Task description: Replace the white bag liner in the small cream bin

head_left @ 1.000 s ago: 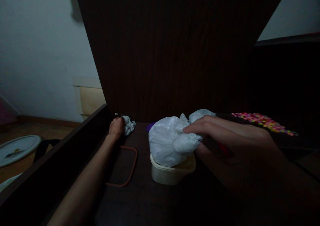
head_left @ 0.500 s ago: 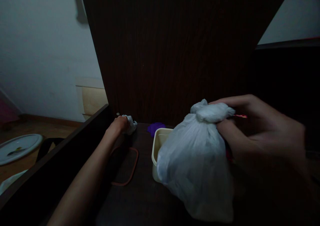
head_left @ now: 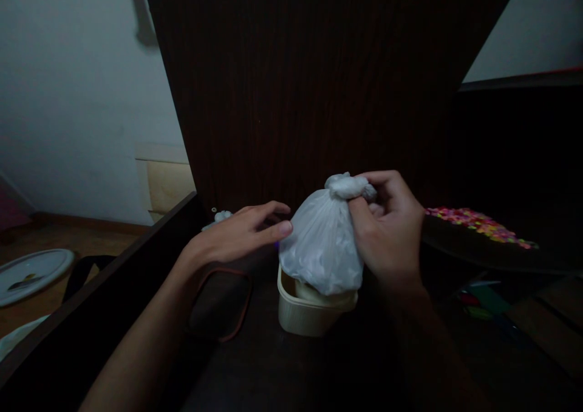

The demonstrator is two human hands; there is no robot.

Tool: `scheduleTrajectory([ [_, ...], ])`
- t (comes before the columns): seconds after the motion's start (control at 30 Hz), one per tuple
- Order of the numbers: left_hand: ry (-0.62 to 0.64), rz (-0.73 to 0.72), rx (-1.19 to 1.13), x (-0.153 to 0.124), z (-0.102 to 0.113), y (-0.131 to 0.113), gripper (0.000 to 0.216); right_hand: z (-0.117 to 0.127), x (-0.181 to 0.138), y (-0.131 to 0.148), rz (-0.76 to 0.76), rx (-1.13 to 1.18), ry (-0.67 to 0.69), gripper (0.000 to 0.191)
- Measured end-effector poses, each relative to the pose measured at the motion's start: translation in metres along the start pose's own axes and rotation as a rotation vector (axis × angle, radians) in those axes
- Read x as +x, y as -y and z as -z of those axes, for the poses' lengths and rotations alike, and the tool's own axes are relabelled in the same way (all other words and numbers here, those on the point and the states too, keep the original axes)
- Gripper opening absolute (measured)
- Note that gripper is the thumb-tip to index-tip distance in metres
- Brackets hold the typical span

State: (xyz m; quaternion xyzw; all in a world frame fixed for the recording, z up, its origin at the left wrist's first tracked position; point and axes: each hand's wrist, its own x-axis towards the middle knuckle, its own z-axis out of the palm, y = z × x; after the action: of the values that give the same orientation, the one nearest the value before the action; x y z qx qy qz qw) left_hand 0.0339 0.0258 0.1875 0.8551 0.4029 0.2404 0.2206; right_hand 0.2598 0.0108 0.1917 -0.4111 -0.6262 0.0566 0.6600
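Observation:
A knotted white plastic bag (head_left: 321,242) hangs from my right hand (head_left: 389,226), whose thumb and fingers pinch it at the knot. Its lower part covers the mouth of a cream plastic container (head_left: 303,315); how far it reaches inside is hidden. My left hand (head_left: 250,230) is just left of the bag, fingers apart and holding nothing; I cannot tell whether the fingertips touch it. Behind that wrist, a crumpled pale plastic bag (head_left: 223,216) is partly hidden. A brown rounded frame (head_left: 247,302), perhaps a lid rim, lies on the dark surface left of the container.
A tall dark wooden panel (head_left: 310,96) rises behind the container. A dark raised board (head_left: 136,260) edges the left side. Many small pink and yellow pieces (head_left: 478,223) lie at the right. On the floor at far left is a white oval lid or tray (head_left: 50,263).
My right hand has brought the white bag leftward and away from me, over the container. My left hand has let go of the crumpled bag and moved right, opening beside the white bag.

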Motion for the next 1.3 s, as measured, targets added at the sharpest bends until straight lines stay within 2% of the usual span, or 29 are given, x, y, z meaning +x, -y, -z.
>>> scheduleTrajectory([
  [0.07,0.066,-0.028,-0.056,-0.001,-0.006,-0.008,0.069,0.0,0.0,-0.005,-0.033,-0.027,0.155,0.009],
  [0.2,0.055,0.025,0.078,0.003,-0.017,-0.009,0.085,0.011,0.004,-0.013,-0.036,-0.111,0.65,0.013],
  [0.27,0.071,0.006,0.129,0.006,-0.023,-0.007,0.079,0.019,0.007,-0.014,0.0,-0.174,0.835,0.016],
  [0.37,0.075,-0.027,0.223,0.01,-0.031,-0.005,0.063,0.026,0.009,-0.015,0.054,-0.296,0.962,0.018],
  [0.47,0.058,-0.026,0.313,0.013,-0.04,-0.003,0.053,0.028,0.012,-0.019,0.076,-0.369,0.989,0.017],
  [0.6,0.048,-0.05,0.315,0.014,-0.046,-0.002,0.054,0.029,0.014,-0.029,0.129,-0.415,1.021,0.02],
  [0.77,-0.064,-0.164,0.161,0.012,-0.037,-0.01,0.042,0.027,0.014,-0.03,0.211,-0.372,0.998,0.023],
  [0.87,-0.157,-0.208,0.049,0.012,-0.036,-0.014,0.039,0.025,0.013,-0.023,0.181,-0.316,0.974,0.029],
  [0.97,-0.191,-0.242,-0.025,0.013,-0.04,-0.013,0.03,0.025,0.013,-0.019,0.163,-0.272,0.946,0.036],
  [1.07,-0.21,-0.253,-0.052,0.015,-0.042,-0.01,0.016,0.026,0.014,-0.019,0.225,-0.273,0.858,0.036],
  [1.2,-0.224,-0.271,-0.057,0.016,-0.041,-0.006,0.018,0.025,0.014,-0.018,0.337,-0.301,0.715,0.026],
  [1.3,-0.258,-0.287,-0.061,0.017,-0.039,-0.004,0.018,0.022,0.013,-0.015,0.376,-0.268,0.707,0.013],
])
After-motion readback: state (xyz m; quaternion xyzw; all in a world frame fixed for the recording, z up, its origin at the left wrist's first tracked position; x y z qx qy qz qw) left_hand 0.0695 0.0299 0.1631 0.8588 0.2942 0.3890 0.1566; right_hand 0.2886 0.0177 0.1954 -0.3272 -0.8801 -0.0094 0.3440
